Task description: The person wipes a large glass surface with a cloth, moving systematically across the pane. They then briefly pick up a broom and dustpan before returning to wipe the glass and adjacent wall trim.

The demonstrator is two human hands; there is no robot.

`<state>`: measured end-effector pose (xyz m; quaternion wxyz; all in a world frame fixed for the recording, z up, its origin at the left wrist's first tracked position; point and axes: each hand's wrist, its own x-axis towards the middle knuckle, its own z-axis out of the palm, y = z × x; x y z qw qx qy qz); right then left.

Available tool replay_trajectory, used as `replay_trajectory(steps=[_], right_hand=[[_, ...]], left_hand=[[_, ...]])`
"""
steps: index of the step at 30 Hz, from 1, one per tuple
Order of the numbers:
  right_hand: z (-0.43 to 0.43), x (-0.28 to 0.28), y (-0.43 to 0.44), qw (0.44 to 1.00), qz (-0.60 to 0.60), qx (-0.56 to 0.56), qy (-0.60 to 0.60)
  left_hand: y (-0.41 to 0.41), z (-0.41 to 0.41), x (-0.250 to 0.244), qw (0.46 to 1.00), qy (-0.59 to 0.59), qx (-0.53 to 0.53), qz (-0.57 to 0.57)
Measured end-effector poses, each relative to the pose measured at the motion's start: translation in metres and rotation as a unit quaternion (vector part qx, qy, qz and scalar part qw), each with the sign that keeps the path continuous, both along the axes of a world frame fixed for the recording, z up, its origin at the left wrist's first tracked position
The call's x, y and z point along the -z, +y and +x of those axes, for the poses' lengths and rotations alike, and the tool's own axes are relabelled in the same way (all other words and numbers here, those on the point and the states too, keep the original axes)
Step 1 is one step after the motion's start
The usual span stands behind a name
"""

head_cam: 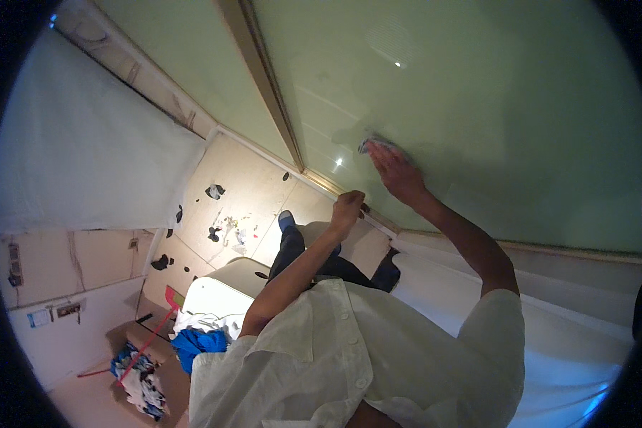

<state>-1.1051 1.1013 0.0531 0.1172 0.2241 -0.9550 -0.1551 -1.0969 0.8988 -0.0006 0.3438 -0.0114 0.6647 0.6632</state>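
My right hand (pixel 398 170) presses a crumpled grey-white cloth (pixel 377 142) flat against a large pale green glossy panel (pixel 476 117). The cloth's outer edge shows past my fingertips, and the rest is under the hand. Lower and to the left, my left hand (pixel 346 214) is curled beside the gold-coloured bottom frame (pixel 323 183) of the panel. A small dark thing shows by its fingers; whether they grip it or the frame is hidden.
A gold upright (pixel 270 80) divides the green panels. Scraps and dark bits (pixel 215 191) litter the tiled floor (pixel 294 198). Beside me stands a white plastic chair (pixel 214 294) bearing blue cloth (pixel 199 342). Behind are a red-handled dustpan (pixel 174 297) and an open cardboard box (pixel 177 388) of rags. White sheeting (pixel 96 144) hangs left.
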Motion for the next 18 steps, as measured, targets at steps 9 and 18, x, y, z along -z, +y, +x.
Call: replay_trajectory(steps=[9,18], right_hand=[[0.053,0.082,0.026,0.933,0.357,-0.019,0.039],[0.082,-0.054,0.043,0.976,0.022,0.098,0.195]], left_hand=[[-0.018,0.006,0.004,0.999,-0.041,0.013,-0.015],[0.014,0.014,-0.003,0.995,-0.060,0.077,0.027]])
